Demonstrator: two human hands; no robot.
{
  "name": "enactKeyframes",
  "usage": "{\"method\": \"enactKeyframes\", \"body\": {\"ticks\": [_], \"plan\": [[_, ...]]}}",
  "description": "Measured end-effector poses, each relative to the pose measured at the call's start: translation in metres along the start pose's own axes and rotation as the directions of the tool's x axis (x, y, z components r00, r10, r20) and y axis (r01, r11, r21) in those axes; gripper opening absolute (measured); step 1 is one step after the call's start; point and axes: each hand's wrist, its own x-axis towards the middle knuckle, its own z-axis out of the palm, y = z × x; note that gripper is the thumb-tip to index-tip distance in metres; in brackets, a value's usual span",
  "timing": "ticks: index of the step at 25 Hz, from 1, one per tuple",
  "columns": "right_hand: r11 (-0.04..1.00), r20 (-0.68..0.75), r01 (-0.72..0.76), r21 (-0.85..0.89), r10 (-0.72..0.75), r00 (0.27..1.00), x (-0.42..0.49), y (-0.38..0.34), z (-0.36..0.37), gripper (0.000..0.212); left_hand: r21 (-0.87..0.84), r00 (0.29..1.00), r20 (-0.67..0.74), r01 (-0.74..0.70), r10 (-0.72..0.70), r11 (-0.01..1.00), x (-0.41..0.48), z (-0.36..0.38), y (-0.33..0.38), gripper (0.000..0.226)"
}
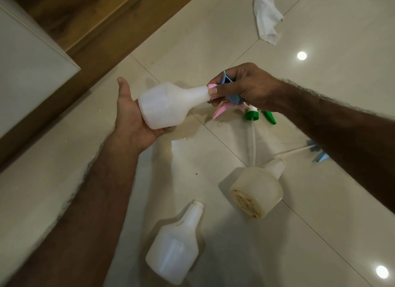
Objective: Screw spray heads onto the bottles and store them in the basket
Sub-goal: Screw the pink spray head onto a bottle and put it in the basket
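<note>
In the head view, the left hand point(132, 115) is cradling the base of a white bottle point(168, 105) on its upturned palm. The thumb is pointing straight up, clear of the plastic, and the fingers are mostly hidden beneath the bottle. The bottle's long axis is running roughly level, from the left palm rightwards to the neck. There the right hand point(245, 88) is gripping a pink and blue spray head point(232, 97), fingers and thumb curled round its collar right at the mouth. The turning looks like the right hand's job while the left steadies. Below the hands, a green spray head point(256, 114) is lying on the glossy tiled floor point(331, 51), and a blue spray head point(321, 155) is peeking out from behind the right forearm. A yellowed bottle point(256, 190) and a second white bottle point(175, 248) are lying on their sides, uncapped, nearer the person. A crumpled white tissue point(267, 17) is lying well apart at the top. A wooden strip point(96, 26) and a pale panel point(25, 73) are bordering the floor on the left. No basket is showing.
</note>
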Motion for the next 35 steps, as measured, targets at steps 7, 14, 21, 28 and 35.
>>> {"method": "enactKeyframes", "body": {"ticks": [7, 14, 21, 28, 35], "plan": [[1.0, 0.009, -0.015, -0.007, 0.015, 1.0, -0.006, 0.002, -0.002, 0.027, 0.511, 0.988, -0.09, 0.155, -0.126, 0.846, -0.007, -0.002, 0.013, 0.067], [1.0, -0.005, -0.008, -0.004, 0.008, 1.0, -0.005, -0.004, 0.002, 0.029, 0.2, 0.997, -0.047, 0.063, -0.054, 0.978, -0.007, 0.004, 0.007, 0.081], [0.999, 0.0, -0.029, 0.046, 0.029, 1.0, -0.008, -0.009, 0.003, 0.022, -0.076, 0.975, 0.042, -0.216, 0.22, 0.973, -0.003, -0.004, 0.001, 0.057], [0.992, -0.034, -0.061, 0.114, 0.065, 0.997, -0.012, -0.016, 0.005, 0.025, 0.263, 0.98, 0.076, -0.199, 0.185, 0.944, -0.001, -0.005, -0.009, 0.046], [0.959, -0.127, -0.211, 0.188, 0.237, 0.963, -0.028, -0.047, 0.014, 0.032, 0.78, 0.956, 0.234, -0.292, 0.174, 0.554, -0.029, -0.009, 0.004, 0.084]]}}
